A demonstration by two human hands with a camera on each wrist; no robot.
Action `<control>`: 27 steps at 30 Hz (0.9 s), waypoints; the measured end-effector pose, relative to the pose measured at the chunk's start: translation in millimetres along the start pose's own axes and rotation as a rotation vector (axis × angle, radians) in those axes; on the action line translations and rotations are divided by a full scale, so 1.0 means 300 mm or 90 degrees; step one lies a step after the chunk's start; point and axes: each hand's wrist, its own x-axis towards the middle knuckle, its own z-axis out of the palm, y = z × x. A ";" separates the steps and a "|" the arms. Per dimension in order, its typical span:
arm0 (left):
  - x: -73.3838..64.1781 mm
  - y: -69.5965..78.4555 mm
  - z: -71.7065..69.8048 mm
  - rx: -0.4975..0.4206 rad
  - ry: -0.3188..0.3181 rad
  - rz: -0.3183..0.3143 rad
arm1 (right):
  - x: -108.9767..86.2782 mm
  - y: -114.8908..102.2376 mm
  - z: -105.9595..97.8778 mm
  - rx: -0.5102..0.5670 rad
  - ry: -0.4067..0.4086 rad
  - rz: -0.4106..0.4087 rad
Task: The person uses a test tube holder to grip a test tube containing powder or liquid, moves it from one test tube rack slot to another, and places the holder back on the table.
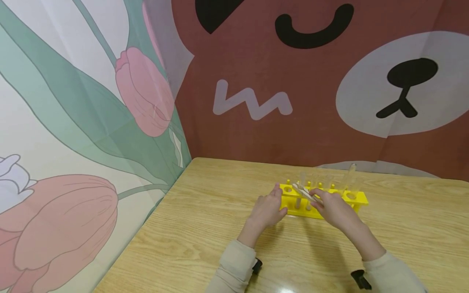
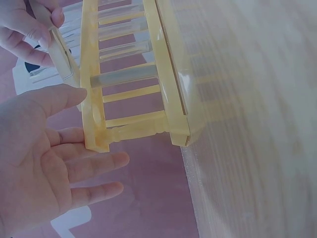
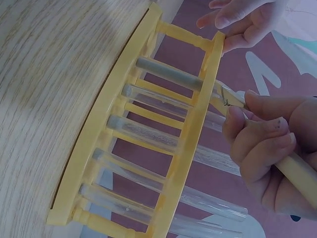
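My right hand (image 1: 331, 207) grips a wooden test tube clamp (image 1: 303, 192) with a small metal spring. In the right wrist view, the clamp's front end lies right at the top plate of the yellow test tube rack (image 3: 190, 144), by a tube with greyish contents (image 3: 168, 73). Several clear test tubes (image 3: 143, 131) stand in the rack alongside it. At the rack's left end, my left hand (image 1: 269, 207) touches the top plate with thumb and index finger. Its other fingers (image 2: 96, 196) stretch out past the end, fairly straight, in the left wrist view.
The rack stands on a wood-grain table (image 1: 205, 203) near its back edge. Behind it hangs a backdrop cloth (image 1: 253, 138) with a bear's face, and a flower-print cloth (image 1: 91, 101) covers the left side. One long tube (image 1: 349, 175) leans above the others.
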 end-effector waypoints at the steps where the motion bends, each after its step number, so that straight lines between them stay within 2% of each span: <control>1: 0.000 0.000 0.000 0.001 -0.001 -0.001 | 0.001 0.000 0.000 0.000 -0.001 0.000; 13: -0.001 0.000 0.000 -0.001 0.000 -0.003 | 0.003 0.006 -0.002 -0.009 0.006 -0.024; 20: -0.002 0.000 0.000 -0.002 0.007 0.000 | 0.005 0.013 0.000 -0.038 -0.009 0.001; 27: -0.004 0.001 -0.001 -0.007 0.003 -0.002 | 0.009 0.012 -0.002 -0.038 -0.021 0.015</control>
